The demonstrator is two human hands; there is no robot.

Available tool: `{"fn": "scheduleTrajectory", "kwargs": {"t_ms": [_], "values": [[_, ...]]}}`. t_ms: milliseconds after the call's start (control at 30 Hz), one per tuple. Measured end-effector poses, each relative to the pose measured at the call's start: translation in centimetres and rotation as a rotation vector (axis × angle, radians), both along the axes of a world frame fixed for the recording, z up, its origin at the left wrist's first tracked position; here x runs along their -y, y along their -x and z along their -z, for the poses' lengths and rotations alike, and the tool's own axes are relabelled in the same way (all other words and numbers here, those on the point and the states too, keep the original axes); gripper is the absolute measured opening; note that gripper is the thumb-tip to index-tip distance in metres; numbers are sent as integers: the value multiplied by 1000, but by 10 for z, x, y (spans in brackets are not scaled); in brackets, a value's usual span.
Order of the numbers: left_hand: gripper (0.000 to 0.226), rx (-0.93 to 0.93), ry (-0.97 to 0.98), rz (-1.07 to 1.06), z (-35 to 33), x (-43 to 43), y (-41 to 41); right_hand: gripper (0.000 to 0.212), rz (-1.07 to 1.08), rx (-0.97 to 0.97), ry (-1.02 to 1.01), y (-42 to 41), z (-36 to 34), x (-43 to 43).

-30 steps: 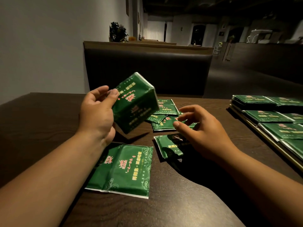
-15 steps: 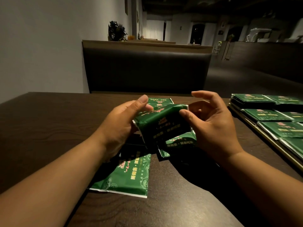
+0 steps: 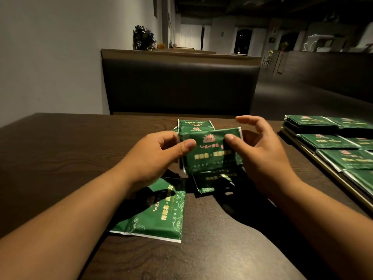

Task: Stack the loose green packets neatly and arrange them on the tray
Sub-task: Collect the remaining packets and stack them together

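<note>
Both hands hold a stack of green packets [image 3: 210, 152] upright above the middle of the dark table, its printed face turned to me. My left hand [image 3: 159, 154] grips its left edge with the thumb on the front. My right hand [image 3: 260, 154] pinches the right side, index finger raised. Under the stack lies a loose packet [image 3: 212, 181] in shadow. Another loose packet [image 3: 159, 217] lies flat near my left forearm. More packets [image 3: 194, 125] lie behind the stack. The tray [image 3: 331, 176] at the right carries rows of stacked packets [image 3: 325, 141].
The dark wooden table [image 3: 60, 150] stretches left and toward me. A dark padded booth back [image 3: 179, 85] stands behind its far edge. A grey wall runs along the left, and a dim room opens beyond.
The stack came down from my raised left hand to the table's middle, my right hand joined it, and the stack turned so its printed face stands upright toward me.
</note>
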State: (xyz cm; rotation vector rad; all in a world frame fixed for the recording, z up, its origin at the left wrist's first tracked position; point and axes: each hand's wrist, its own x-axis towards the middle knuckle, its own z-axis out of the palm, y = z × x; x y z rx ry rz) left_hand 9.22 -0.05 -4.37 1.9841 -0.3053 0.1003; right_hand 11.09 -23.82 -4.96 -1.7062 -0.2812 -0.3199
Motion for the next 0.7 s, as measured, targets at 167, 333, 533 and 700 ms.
{"fn": "scheduleTrajectory", "kwargs": {"t_ms": [167,333,533,700], "values": [[50,-12,-396,-46,-11,-22,-1,42,61,-190,-96,-7,-6,11],[60,-168,-610,64,-10,-30,-1,47,178,-288,209,-17,-1,15],[64,-200,-673,76,-9,-28,0,54,233,-228,709,-11,3,13],[61,-272,-658,143,-10,-28,-2,55,273,-141,757,-11,2,11]]}}
